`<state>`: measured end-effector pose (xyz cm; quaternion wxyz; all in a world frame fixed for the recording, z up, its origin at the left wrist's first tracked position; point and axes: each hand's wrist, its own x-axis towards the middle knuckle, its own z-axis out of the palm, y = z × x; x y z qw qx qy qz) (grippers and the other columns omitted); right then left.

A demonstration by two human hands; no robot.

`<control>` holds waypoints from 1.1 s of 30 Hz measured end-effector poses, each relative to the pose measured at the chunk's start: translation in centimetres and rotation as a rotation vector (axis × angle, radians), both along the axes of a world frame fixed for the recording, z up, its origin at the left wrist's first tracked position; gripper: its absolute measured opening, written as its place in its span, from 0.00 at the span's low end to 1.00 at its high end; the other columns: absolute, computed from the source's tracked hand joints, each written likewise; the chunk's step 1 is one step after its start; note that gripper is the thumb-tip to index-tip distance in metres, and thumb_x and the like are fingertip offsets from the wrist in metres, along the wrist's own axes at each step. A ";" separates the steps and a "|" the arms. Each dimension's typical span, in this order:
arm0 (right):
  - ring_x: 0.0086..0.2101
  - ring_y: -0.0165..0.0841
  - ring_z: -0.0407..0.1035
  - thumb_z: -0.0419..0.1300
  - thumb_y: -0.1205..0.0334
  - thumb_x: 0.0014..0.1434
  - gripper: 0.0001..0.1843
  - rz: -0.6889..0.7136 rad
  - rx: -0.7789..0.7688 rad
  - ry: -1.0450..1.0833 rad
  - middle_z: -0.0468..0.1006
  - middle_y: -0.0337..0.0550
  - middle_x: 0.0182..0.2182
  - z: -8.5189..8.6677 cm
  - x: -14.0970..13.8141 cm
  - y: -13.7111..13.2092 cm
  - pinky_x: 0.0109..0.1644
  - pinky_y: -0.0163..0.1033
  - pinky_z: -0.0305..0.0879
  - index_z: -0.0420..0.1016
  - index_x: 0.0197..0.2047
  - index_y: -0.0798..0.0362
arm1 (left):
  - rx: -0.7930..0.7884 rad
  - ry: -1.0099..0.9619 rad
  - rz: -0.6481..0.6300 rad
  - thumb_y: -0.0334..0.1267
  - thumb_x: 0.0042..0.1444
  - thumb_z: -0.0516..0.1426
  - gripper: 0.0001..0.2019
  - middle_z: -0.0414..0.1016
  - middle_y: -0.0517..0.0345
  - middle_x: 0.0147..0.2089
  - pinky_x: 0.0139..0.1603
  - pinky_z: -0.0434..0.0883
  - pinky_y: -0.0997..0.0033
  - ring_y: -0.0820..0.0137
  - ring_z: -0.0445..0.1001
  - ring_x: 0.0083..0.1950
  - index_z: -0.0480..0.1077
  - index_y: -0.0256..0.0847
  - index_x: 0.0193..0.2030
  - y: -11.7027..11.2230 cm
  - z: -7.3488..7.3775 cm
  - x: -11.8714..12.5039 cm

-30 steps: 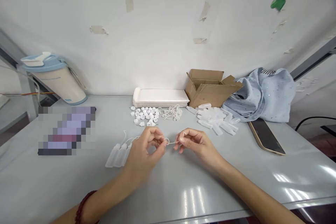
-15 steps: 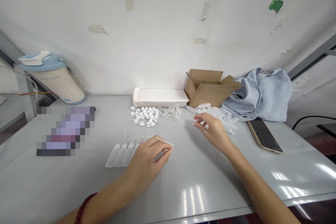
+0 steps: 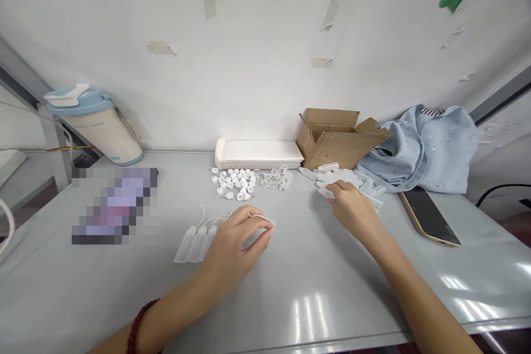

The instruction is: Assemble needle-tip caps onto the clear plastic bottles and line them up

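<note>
Thumb and fingers of my left hand (image 3: 243,238) pinch a thin white cord (image 3: 262,217) above the table. Beneath and beside that hand lies a row of small translucent plastic bottles (image 3: 191,246) with cords coming from their tops; the hand hides part of the row. At the near edge of a pile of loose bottles (image 3: 348,177), my right hand (image 3: 350,204) has its fingertips closed around one small plastic bottle (image 3: 325,193). Several white caps (image 3: 236,180) and a tangle of white cords (image 3: 277,178) lie behind, between the hands.
A stack of white padded envelopes (image 3: 259,154) and an open cardboard box (image 3: 342,146) stand against the wall. Left are a tumbler (image 3: 103,130) and a blurred-out phone (image 3: 120,204); right are a blue cloth bag (image 3: 440,149) and another phone (image 3: 429,215).
My right hand has moved to the bottle pile and closed its fingertips on a bottle. My left hand keeps its pinch on the cord. The view has shifted slightly left.
</note>
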<state>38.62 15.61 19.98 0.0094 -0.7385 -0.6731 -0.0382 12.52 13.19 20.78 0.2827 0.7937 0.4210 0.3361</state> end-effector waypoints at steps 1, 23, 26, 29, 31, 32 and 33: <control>0.47 0.46 0.67 0.53 0.78 0.58 0.14 -0.008 -0.011 -0.010 0.75 0.56 0.44 0.1 0.0 0.0 0.32 0.40 0.61 0.75 0.42 0.57 | 0.008 -0.010 0.008 0.32 0.57 0.54 0.07 0.73 0.58 0.38 0.24 0.66 0.77 0.73 0.69 0.31 0.73 0.43 0.34 0.1 0.0 0.0; 0.39 0.36 0.71 0.60 0.63 0.58 0.13 0.373 -0.036 0.719 0.77 0.46 0.41 0.1 -3.1 -1.5 0.41 0.39 0.68 0.73 0.47 0.54 | 0.070 -0.164 -0.002 0.28 0.56 0.56 0.07 0.78 0.60 0.34 0.28 0.69 0.78 0.74 0.71 0.30 0.73 0.41 0.33 0.2 0.1 -0.1; 0.42 0.36 0.71 0.59 0.61 0.58 0.11 0.458 -0.057 1.014 0.76 0.45 0.40 0.1 -5.3 -2.9 0.45 0.42 0.68 0.74 0.45 0.52 | 0.042 -0.175 -0.003 0.28 0.55 0.56 0.07 0.78 0.62 0.34 0.31 0.70 0.78 0.75 0.72 0.30 0.74 0.42 0.33 0.1 0.2 0.0; 0.38 0.34 0.72 0.59 0.62 0.59 0.11 0.458 -0.129 1.182 0.74 0.44 0.41 0.2 -6.8 -3.9 0.44 0.42 0.69 0.74 0.45 0.52 | 0.020 -0.156 0.032 0.29 0.56 0.56 0.06 0.77 0.63 0.32 0.31 0.70 0.77 0.76 0.71 0.28 0.73 0.42 0.32 -0.4 0.3 0.1; 0.36 0.33 0.73 0.59 0.63 0.59 0.10 0.475 -0.151 1.242 0.74 0.44 0.40 0.3 -7.2 -4.1 0.44 0.42 0.70 0.74 0.45 0.52 | 0.028 -0.150 0.060 0.30 0.57 0.56 0.06 0.76 0.64 0.31 0.31 0.69 0.77 0.76 0.71 0.28 0.73 0.42 0.32 -0.6 0.4 0.2; 0.37 0.33 0.73 0.59 0.63 0.59 0.10 0.493 -0.151 1.263 0.73 0.44 0.41 0.4 -7.3 -4.1 0.44 0.42 0.70 0.74 0.45 0.51 | 0.040 -0.149 0.071 0.30 0.57 0.56 0.06 0.76 0.63 0.32 0.31 0.69 0.76 0.75 0.71 0.28 0.72 0.42 0.32 -0.8 0.4 0.2; 0.37 0.33 0.72 0.59 0.64 0.59 0.10 0.513 -0.143 1.280 0.73 0.44 0.41 0.5 -7.2 -4.1 0.44 0.42 0.70 0.74 0.45 0.51 | 0.057 -0.149 0.079 0.30 0.58 0.55 0.06 0.76 0.63 0.32 0.31 0.69 0.76 0.75 0.71 0.29 0.72 0.42 0.33 -0.8 0.4 0.2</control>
